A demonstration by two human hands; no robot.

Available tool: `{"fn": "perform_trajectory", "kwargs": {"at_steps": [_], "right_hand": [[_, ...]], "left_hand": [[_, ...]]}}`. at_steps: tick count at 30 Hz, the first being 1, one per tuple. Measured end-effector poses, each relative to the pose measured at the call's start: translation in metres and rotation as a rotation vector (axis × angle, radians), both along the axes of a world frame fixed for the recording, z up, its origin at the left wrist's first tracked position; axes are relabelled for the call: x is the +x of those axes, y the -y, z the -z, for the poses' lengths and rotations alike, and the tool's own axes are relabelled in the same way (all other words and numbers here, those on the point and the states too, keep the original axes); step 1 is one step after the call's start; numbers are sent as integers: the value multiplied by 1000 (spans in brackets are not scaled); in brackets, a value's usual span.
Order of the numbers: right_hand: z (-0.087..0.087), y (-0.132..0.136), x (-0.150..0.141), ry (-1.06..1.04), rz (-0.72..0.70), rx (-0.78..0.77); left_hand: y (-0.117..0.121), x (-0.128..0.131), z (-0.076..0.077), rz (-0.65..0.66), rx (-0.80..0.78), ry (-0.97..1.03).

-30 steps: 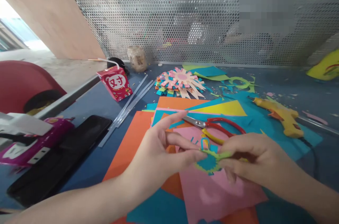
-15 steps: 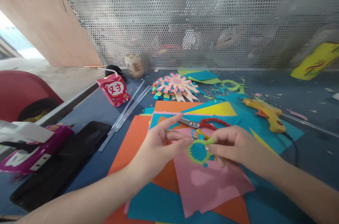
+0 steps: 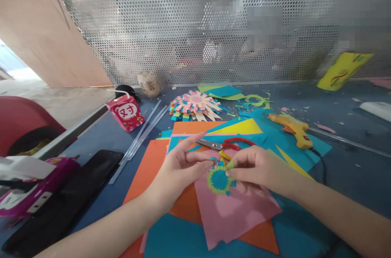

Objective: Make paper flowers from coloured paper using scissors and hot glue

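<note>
Between my hands is a small round paper rosette (image 3: 220, 179), with a blue centre and a green fringed ring. My left hand (image 3: 186, 164) pinches its upper left edge between thumb and fingertips, the index finger stretched away. On the other side, my right hand (image 3: 255, 168) grips its upper right edge, with a bit of green paper at the fingertips. Red-and-yellow handled scissors (image 3: 224, 145) lie just beyond the hands. Below the rosette is a pink sheet (image 3: 232, 217), on top of orange paper (image 3: 146, 168) and blue paper (image 3: 174, 235).
Finished-looking fringed paper rosettes (image 3: 195, 103) are piled at the back. A yellow glue gun (image 3: 291, 127) lies right, glue sticks (image 3: 137, 142) left. Further left are a red drink carton (image 3: 126, 113), a black phone (image 3: 70, 197) and a purple device (image 3: 39, 184). Green scraps (image 3: 259, 100) lie behind.
The whole view has shifted, so the table's things appear further left and slightly lower. Both hands keep hold of the rosette, which has turned slightly.
</note>
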State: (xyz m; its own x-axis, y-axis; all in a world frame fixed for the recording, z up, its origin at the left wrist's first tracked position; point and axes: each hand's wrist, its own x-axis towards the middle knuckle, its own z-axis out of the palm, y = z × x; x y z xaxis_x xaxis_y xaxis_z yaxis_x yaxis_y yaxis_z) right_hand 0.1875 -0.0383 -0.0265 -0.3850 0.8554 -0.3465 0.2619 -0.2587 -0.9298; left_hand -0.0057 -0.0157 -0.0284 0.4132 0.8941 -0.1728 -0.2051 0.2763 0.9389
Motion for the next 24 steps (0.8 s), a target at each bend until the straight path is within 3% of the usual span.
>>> {"fn": "perform_trajectory", "kwargs": {"at_steps": [7, 18, 24], "right_hand": [[3, 0, 0, -59, -9, 6], [-2, -2, 0, -49, 25, -8], [8, -6, 1, -76, 8, 4]], "left_hand": [[-1, 1, 1, 0, 59, -1], [-4, 1, 1, -4, -21, 57], [-5, 3, 1, 5, -68, 114]]}}
